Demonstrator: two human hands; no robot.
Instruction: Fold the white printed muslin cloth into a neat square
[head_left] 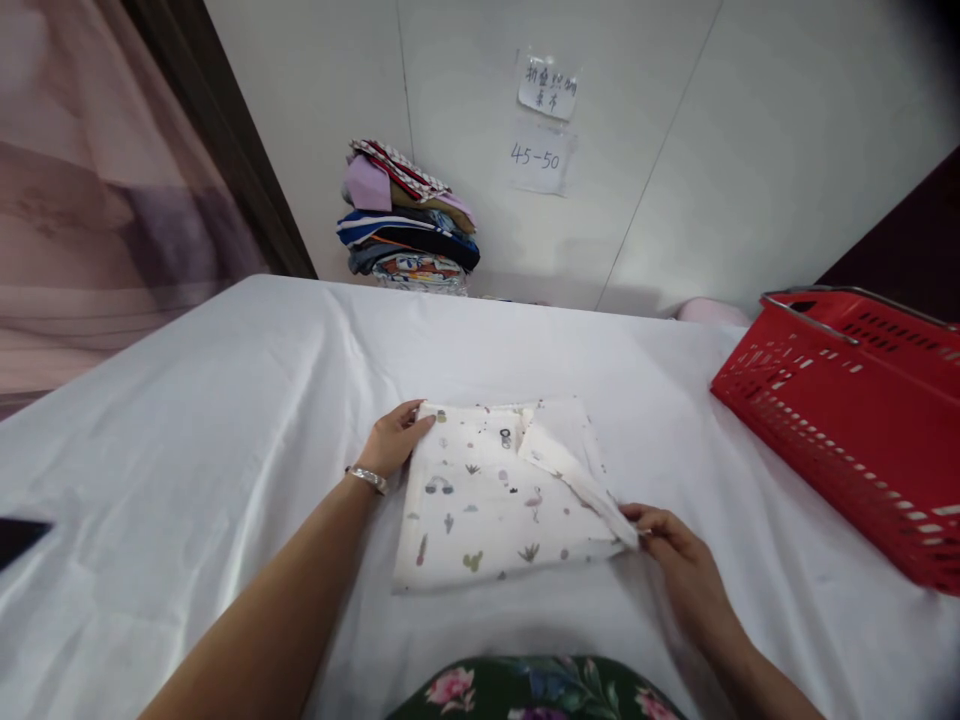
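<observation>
A white cloth point(480, 510) printed with cacti, flamingos and other small motifs lies folded into a rough rectangle in front of me. My left hand point(397, 437) pinches its far left corner, thumb on top and fingers at the edge. At the near right corner, my right hand point(667, 540) grips a flap of the cloth between thumb and fingers. That flap is turned back diagonally, showing its plain underside. The fingertips of both hands are partly hidden by the fabric.
A red plastic basket point(840, 420) with metal handles stands on the right of the white-covered table point(247, 400). Behind the far edge rises a stack of folded fabrics point(409, 225) against the wall. Pink curtains point(97, 200) hang at the left. A dark object point(21, 540) shows at the left edge.
</observation>
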